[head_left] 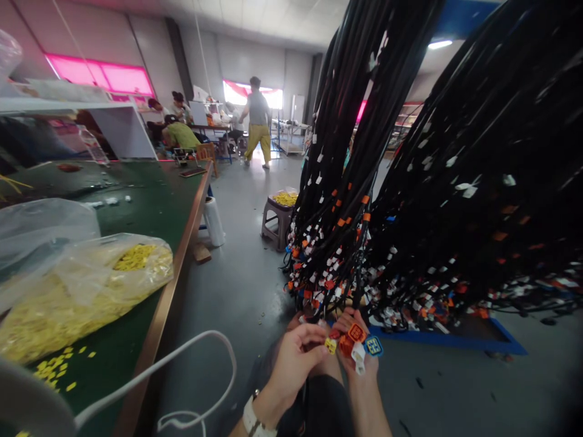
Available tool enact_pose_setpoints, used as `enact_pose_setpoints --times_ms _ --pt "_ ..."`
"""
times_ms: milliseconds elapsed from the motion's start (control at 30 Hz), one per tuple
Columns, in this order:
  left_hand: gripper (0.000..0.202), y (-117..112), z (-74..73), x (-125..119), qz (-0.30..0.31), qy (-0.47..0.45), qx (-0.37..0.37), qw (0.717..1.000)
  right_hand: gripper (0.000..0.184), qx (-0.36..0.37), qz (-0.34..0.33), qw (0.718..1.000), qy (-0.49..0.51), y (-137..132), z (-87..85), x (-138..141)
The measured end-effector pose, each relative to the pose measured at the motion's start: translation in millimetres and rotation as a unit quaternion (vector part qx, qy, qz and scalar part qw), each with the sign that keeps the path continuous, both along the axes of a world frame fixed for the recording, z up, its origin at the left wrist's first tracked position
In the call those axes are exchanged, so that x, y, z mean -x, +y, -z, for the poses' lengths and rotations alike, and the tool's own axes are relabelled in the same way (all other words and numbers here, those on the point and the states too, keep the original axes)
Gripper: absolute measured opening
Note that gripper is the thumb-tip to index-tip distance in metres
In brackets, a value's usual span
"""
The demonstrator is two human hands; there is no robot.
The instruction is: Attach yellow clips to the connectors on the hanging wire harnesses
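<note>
My left hand pinches a small yellow connector between thumb and fingers. My right hand is closed round a cluster of connectors at the ends of black wires: an orange one, a blue one and a white one. Both hands meet low in the middle, just below a big hanging bundle of black wire harnesses tipped with white and orange plugs. A white watch strap sits on my left wrist.
A green workbench runs along the left, bearing clear bags of small yellow parts and a white cable. A stool with yellow parts stands in the aisle. More harnesses hang right over a blue frame. People work far back.
</note>
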State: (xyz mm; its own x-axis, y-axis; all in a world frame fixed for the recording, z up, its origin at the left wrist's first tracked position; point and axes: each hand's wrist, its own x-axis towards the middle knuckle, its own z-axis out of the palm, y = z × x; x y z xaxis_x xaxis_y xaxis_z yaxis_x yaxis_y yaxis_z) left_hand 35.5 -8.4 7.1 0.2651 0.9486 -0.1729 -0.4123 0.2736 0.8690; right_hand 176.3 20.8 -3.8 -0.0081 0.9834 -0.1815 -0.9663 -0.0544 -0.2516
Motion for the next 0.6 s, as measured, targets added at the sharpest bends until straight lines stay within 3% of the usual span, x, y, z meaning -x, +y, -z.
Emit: enact_pose_setpoints --times_ms 300,600 --pt "0.01 -5 -2.6 -7 -0.047 0.11 -0.041 0.992 0.018 -0.009 0.015 0.999 -0.03 2 -4.3 12" --pt "0.01 -14 -1.8 -17 -0.085 0.12 -0.063 0.987 0.011 -0.025 0.071 0.994 -0.083 7 -16.0 20"
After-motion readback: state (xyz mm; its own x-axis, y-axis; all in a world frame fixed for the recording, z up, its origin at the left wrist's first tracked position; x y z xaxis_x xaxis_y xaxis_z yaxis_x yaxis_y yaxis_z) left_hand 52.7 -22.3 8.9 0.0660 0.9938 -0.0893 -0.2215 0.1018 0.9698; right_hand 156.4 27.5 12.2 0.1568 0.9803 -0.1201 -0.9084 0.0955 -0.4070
